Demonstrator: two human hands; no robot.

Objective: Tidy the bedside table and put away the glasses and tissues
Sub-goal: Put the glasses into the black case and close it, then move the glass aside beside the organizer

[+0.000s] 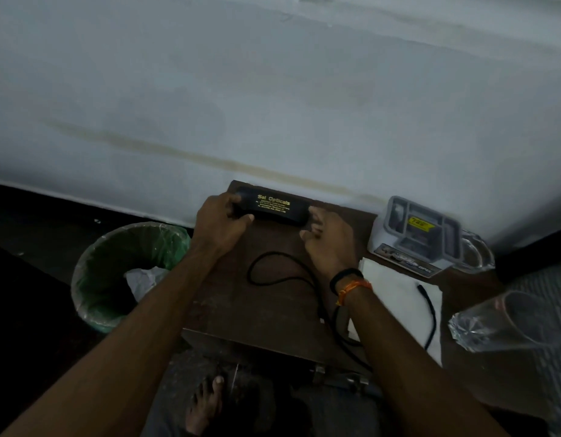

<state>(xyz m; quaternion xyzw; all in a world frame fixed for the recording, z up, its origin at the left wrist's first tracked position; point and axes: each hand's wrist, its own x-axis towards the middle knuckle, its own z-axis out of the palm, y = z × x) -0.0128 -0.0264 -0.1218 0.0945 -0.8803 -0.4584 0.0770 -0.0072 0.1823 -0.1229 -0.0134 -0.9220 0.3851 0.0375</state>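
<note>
A black glasses case with gold lettering lies closed near the back edge of the dark wooden bedside table, against the wall. My left hand grips its left end. My right hand holds its right end, with the fingers curled around it. White tissues lie flat on the right side of the table, and a black cable runs over them and across the table. The glasses themselves are not visible.
A bin with a green liner stands on the floor left of the table. A grey and white organiser box sits at the back right. Two clear glass tumblers stand at the right. A bare foot shows below.
</note>
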